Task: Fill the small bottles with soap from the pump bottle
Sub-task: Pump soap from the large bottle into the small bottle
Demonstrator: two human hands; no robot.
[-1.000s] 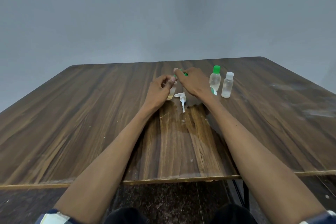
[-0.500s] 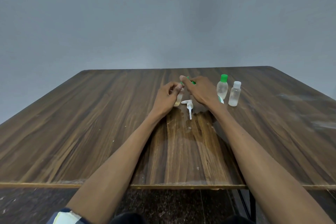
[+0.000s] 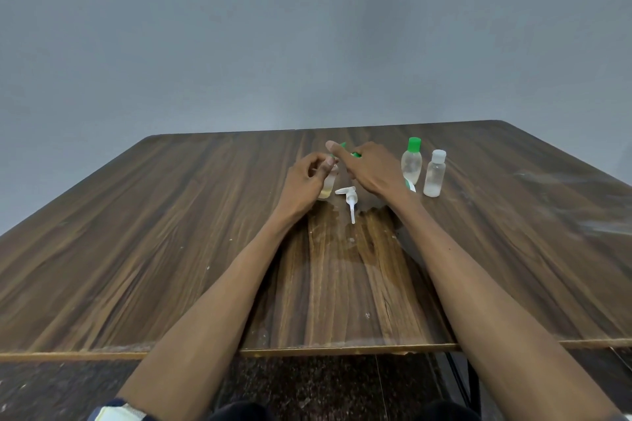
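hands meet toward the far edge of the wooden table (image 3: 136, 249), abt midway between its left and right edges. left hand (image 3: 304, 181) curls round a small clear bottle (image 3: 327, 185) standing on the table w/ a little yellowish liquid at its bottom; thumb and fingers wrap its upper part. right hand (image 3: 371, 169) is raised just beside it, fingers closed on a green object (image 3: 355, 154), mostly hidden, w/ index finger stretched out over the small bottle's top; whether it touches the mouth can't be told. white pump head (image 3: 349, 196) w/ its dip tube lies flat on the table just nearer than the hands, tube pointing toward the near edge, in a wet-looking patch. to the right, toward the far right corner, green-capped bottle (image 3: 411, 161) and white-capped bottle (image 3: 435, 174) stand upright side by side, close but apart, both capped, contents clear. part of a green-and-white item (image 3: 409, 185) shows behind the right wrist, mostly hidden.
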